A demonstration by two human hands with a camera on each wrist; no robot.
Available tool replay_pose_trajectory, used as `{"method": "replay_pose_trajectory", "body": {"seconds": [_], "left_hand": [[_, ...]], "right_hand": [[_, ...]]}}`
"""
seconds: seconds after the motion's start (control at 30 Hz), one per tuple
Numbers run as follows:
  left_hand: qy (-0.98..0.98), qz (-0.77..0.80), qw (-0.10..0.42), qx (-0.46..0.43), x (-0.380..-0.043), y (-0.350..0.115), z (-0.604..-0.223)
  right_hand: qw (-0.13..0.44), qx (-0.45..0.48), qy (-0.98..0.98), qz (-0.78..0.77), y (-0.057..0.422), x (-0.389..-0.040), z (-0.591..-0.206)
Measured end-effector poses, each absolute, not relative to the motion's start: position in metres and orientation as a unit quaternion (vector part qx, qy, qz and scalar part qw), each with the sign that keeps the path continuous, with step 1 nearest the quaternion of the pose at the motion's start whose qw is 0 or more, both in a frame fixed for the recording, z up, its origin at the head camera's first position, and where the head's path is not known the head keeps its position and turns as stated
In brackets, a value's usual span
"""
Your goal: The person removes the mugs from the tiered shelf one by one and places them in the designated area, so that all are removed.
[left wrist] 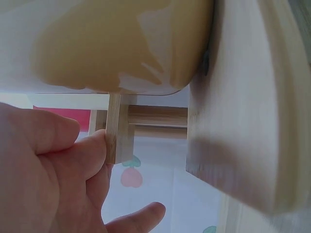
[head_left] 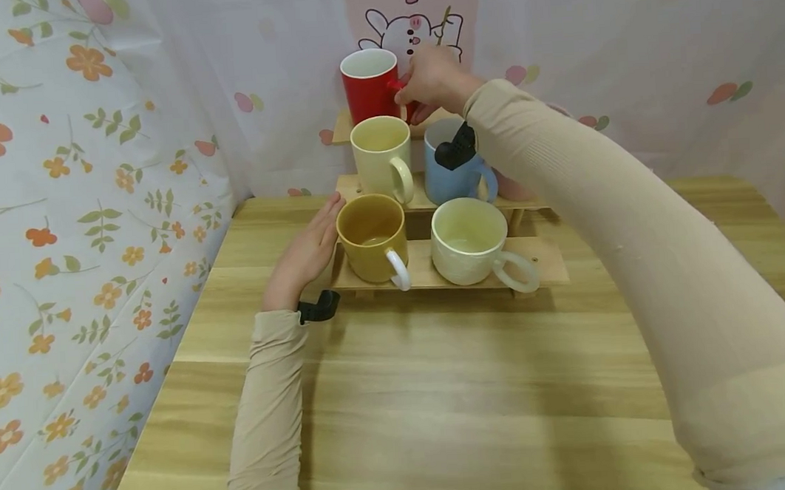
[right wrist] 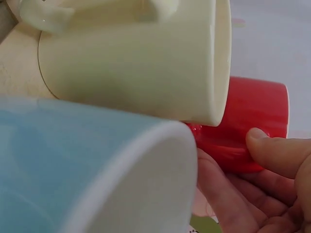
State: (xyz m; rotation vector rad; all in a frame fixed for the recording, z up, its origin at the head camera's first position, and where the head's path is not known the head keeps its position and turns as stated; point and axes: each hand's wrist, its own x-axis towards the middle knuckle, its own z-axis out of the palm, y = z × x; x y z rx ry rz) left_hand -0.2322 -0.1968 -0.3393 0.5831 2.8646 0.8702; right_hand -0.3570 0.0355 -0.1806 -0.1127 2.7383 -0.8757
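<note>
A glossy red cylindrical mug, white inside, stands upright, handle rightward, at the pale wooden three-tier rack's top.

Counted: five mugs, three shelf boards, two hands, two sleeves, one table; one pink object mostly hidden.

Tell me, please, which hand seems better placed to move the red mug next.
The right hand, I'd judge: it grips the red mug by its handle, while the left hand touches the rack's left side, beside the mustard mug.

sleeves: 2, beige, wrinkled | wrist pieces: 2, black | hands: bare
</note>
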Motion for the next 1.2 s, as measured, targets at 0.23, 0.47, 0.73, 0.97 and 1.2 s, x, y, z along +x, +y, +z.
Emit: {"method": "replay_pose_trajectory", "body": {"seconds": [0.23,0.47,0.73,0.97,1.2], "left_hand": [[0.938,0.286,0.048,0.189,-0.236,-0.197,-0.339],[0.937,0.289,0.047,0.189,-0.237,-0.198,-0.34],[0.937,0.286,0.049,0.194,-0.243,-0.197,-0.341],[0.935,0.288,0.054,0.2,-0.248,-0.196,-0.341],[0.936,0.287,0.061,0.196,-0.252,-0.195,-0.338]], "right_hand": [[0.12,-0.035,0.943,-0.309,0.039,-0.357,-0.182],[0.108,-0.047,0.941,-0.319,0.051,-0.355,-0.179],[0.098,-0.035,0.936,-0.336,0.077,-0.353,-0.172],[0.084,-0.013,0.939,-0.334,0.101,-0.352,-0.166],[0.078,0.004,0.936,-0.343,0.124,-0.351,-0.163]]}}
